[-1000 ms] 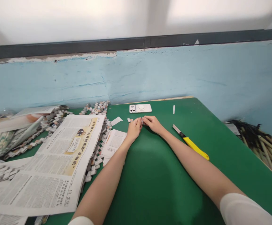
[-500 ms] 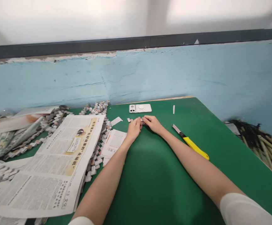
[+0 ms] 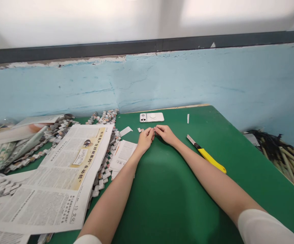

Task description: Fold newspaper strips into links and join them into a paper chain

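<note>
My left hand and my right hand meet fingertip to fingertip over the table, both pinched closed. Between them is a small folded paper piece, mostly hidden by my fingers. Just left of my left hand lie small folded paper bits and a loose paper strip. A stack of cut newspaper pieces rests beside my left wrist. To the right of my right forearm is a yellow-handled utility knife, its blade pointing away from me.
A white phone lies face down beyond my hands on the green table. Another paper strip is at the back right. Newspapers and woven folded-paper chains cover the left. Dry stalks are beyond the right edge.
My fingertips have shifted slightly around the folded paper, and less of it shows between them now. Everything else on the table stays where it was.
</note>
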Tool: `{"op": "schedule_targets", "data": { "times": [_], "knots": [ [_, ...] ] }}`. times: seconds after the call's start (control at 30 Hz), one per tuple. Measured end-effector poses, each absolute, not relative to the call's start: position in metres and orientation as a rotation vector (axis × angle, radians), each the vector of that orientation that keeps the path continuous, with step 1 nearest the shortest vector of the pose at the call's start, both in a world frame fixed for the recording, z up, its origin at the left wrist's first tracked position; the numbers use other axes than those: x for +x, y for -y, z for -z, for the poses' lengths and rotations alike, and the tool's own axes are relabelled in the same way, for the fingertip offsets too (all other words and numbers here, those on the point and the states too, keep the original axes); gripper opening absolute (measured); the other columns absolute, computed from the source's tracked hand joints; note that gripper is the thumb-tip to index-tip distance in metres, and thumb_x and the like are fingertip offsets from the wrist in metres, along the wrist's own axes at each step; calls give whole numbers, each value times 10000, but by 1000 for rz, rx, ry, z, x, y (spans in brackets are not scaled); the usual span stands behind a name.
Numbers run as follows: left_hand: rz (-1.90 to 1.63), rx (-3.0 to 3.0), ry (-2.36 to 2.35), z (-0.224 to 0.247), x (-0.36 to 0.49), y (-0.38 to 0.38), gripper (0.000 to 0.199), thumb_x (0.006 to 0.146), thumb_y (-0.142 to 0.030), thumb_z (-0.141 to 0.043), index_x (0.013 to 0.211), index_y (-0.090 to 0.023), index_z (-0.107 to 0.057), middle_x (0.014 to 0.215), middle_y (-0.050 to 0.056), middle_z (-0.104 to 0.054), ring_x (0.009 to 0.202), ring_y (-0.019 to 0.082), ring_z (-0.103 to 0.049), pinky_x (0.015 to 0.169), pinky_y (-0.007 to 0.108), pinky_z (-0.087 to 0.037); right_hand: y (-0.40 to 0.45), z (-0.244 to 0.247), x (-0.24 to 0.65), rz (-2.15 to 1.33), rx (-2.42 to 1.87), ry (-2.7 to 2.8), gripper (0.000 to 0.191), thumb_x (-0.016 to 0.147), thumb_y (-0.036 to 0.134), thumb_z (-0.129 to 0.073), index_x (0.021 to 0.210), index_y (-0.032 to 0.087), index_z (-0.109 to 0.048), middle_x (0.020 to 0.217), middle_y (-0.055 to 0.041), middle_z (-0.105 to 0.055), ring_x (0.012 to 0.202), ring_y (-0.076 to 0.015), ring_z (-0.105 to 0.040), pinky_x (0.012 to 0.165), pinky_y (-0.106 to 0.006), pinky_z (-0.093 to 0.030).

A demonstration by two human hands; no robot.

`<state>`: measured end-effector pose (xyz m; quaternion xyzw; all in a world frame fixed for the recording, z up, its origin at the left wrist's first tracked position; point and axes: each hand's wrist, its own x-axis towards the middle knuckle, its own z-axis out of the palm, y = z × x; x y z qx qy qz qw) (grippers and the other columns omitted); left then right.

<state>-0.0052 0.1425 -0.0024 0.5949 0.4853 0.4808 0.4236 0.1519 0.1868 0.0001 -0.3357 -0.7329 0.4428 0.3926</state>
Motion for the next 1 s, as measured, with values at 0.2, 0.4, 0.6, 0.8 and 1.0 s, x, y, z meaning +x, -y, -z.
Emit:
{"op": "schedule_targets", "data": {
  "times": [0.2, 0.4, 0.6, 0.8, 1.0],
  "knots": [
    [-1220, 1474, -1237, 0, -5, -142, 423, 1006, -478, -456, 677, -213, -460, 518, -42, -474, 451, 109, -417, 532, 265, -351, -186, -1, 152, -1122, -826, 1875, 441, 958, 543, -577, 697, 188, -559, 649, 16, -556, 620, -136, -456, 643, -283, -370],
    [-1229, 1421, -1272, 1, -4, -142, 455, 1004, -524, -460, 678, -208, -484, 520, -40, -484, 446, 112, -437, 524, 260, -363, -186, -1, 152, -1114, -791, 1881, 404, 975, 509, -572, 736, 184, -591, 691, 1, -603, 666, -150, -517, 692, -290, -408],
    [-1248, 1359, -1269, 4, -3, -143, 491, 984, -579, -468, 663, -208, -479, 517, -44, -475, 424, 103, -423, 472, 248, -336, -187, 2, 152, -1129, -805, 1867, 418, 958, 557, -590, 755, 192, -582, 685, 8, -581, 640, -144, -483, 651, -286, -401],
    [-1252, 1311, -1286, 5, -4, -144, 486, 968, -564, -477, 635, -210, -473, 490, -43, -466, 411, 99, -419, 447, 241, -331, -187, 8, 150, -1159, -805, 1797, 363, 900, 533, -693, 1054, 211, -629, 750, 15, -584, 597, -132, -447, 564, -265, -375],
    [-1255, 1288, -1298, 6, -3, -144, 501, 979, -567, -457, 629, -208, -469, 500, -34, -481, 416, 96, -432, 452, 241, -349, -187, 9, 150, -1160, -822, 1782, 358, 898, 516, -702, 1044, 189, -715, 720, 2, -611, 621, -143, -513, 599, -279, -421]
  ]
}}
